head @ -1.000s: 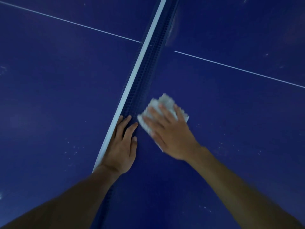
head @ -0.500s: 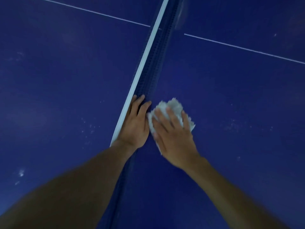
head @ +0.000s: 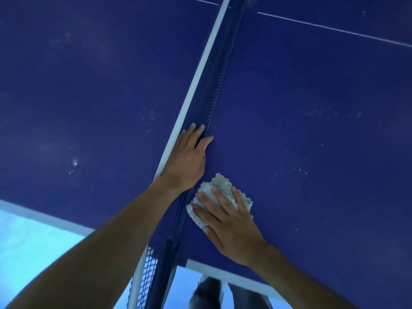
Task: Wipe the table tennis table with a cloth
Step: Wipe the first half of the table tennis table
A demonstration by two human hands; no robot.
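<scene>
Head view: a blue table (head: pixel 312 90) fills almost the whole frame, split by a net (head: pixel 213 90) that runs from the top centre down to the lower centre, its white top band on the left side. The left hand (head: pixel 186 161) lies palm down on that net just above the middle of the frame, fingers straight and pointing up along it, thumb on the right side of the mesh; it clasps nothing. Just below and to the right of it, the right hand (head: pixel 231 230) presses a crumpled white cloth (head: pixel 219 182) flat onto the table's right half, close against the foot of the net. Its fingers are spread and straight over the fabric, not curled round it, and the cloth shows past the fingertips and at both sides of them. The two hands are near each other but do not touch. Both bare forearms come in from the bottom edge. A thin white line (head: pixel 334 30) crosses the upper right of the table. Pale specks (head: pixel 151 114) dot the surface left of the net, and more are scattered over the right half. The table's white edge runs along the lower left and lower right, with light blue floor (head: pixel 33 246) beyond it. A dark shoe (head: pixel 207 293) shows at the bottom centre.
</scene>
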